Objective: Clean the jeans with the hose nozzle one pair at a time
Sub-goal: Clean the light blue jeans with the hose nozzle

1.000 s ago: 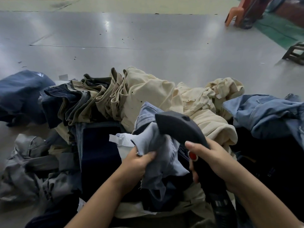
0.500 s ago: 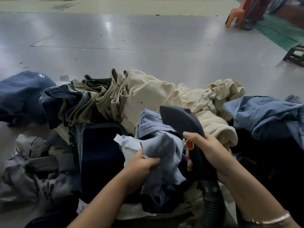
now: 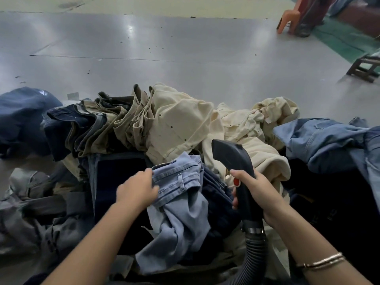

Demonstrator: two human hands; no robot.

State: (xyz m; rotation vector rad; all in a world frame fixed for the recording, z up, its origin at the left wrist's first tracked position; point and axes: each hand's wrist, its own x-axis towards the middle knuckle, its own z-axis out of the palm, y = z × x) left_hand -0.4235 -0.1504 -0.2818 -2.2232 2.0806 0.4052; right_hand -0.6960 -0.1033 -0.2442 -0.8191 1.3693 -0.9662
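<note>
A pair of light blue jeans lies crumpled on top of the pile in front of me, waistband up. My left hand grips the waistband at its left edge. My right hand grips the handle of the dark hose nozzle, thumb beside its red button. The nozzle's head points up and away, just right of the jeans and clear of them. Its ribbed hose runs down out of view.
Around the jeans lie cream trousers, folded khaki and dark denim pairs, grey garments at left and blue denim at right. Beyond is bare grey floor, with an orange chair and a low stool far right.
The left hand has shifted from a bunched fold to the waistband, and the jeans now lie flatter. The nozzle has swung right and upright, off the fabric.
</note>
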